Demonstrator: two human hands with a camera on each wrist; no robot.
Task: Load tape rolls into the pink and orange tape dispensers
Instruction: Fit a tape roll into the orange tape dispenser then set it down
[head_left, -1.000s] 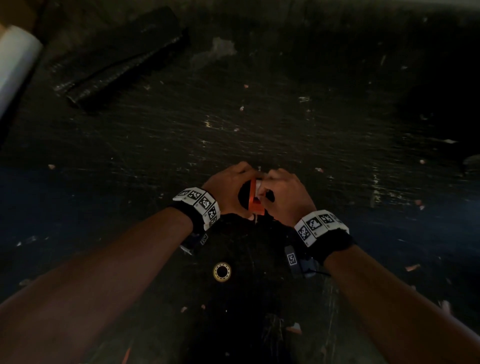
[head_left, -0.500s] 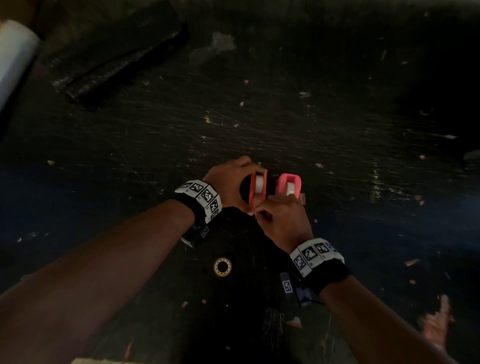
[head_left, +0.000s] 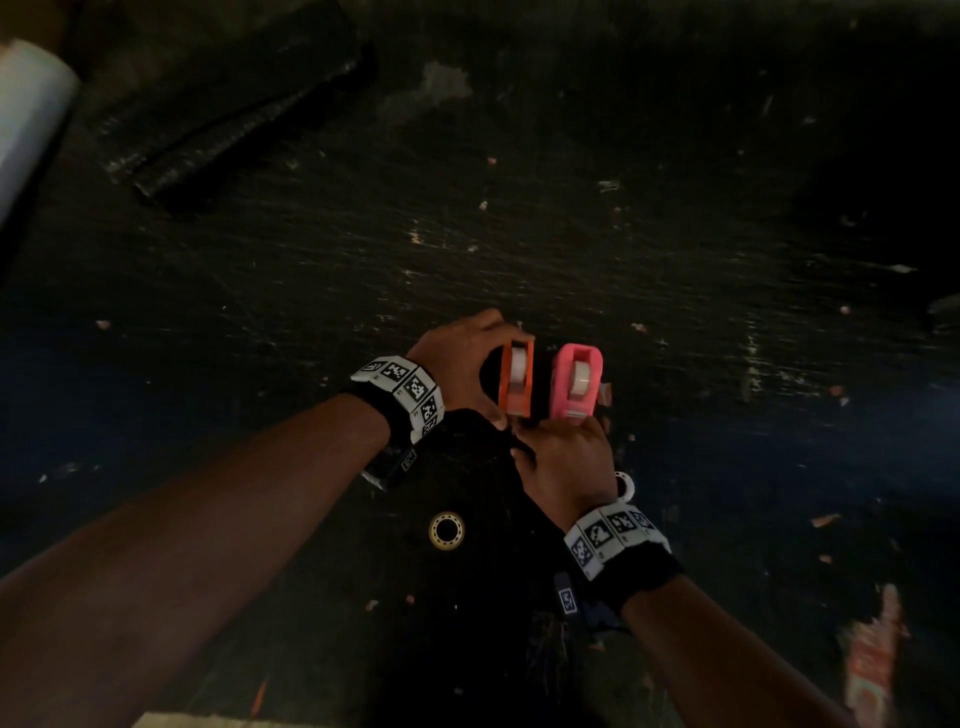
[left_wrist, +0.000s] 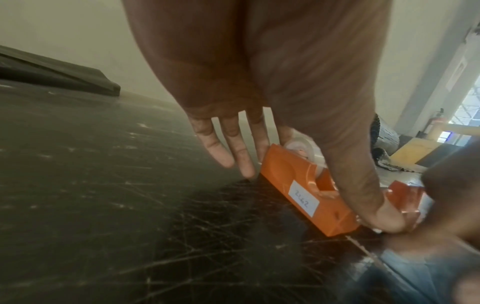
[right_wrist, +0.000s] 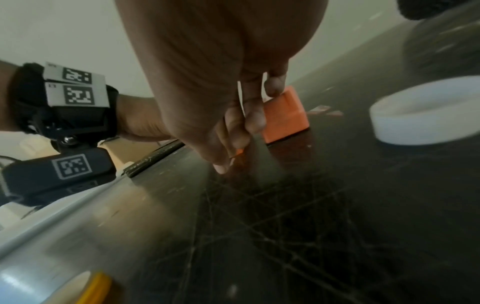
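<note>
The orange dispenser (head_left: 516, 387) stands on the dark table with a clear tape roll (head_left: 518, 370) seated in it. My left hand (head_left: 457, 364) grips it, thumb on the near end (left_wrist: 384, 218) and index finger behind the far end, the other fingers straight. Just right of it stands the pink dispenser (head_left: 576, 382), also with a roll (head_left: 581, 379) in it, and no hand on it. My right hand (head_left: 566, 462) is just in front of both; its fingertips (right_wrist: 233, 139) pinch together on a thin pale strip, apparently the tape end, near the orange dispenser (right_wrist: 285, 115).
A white ring (head_left: 626, 486) lies by my right wrist, seen large in the right wrist view (right_wrist: 426, 115). A yellowish ring (head_left: 445, 530) lies nearer me. A black flat bundle (head_left: 234, 98) and a white roll (head_left: 26, 114) sit at the back left. Paper scraps dot the table.
My right hand has drawn back toward me from the orange dispenser, uncovering the pink dispenser beside it. The left hand keeps its hold on the orange dispenser.
</note>
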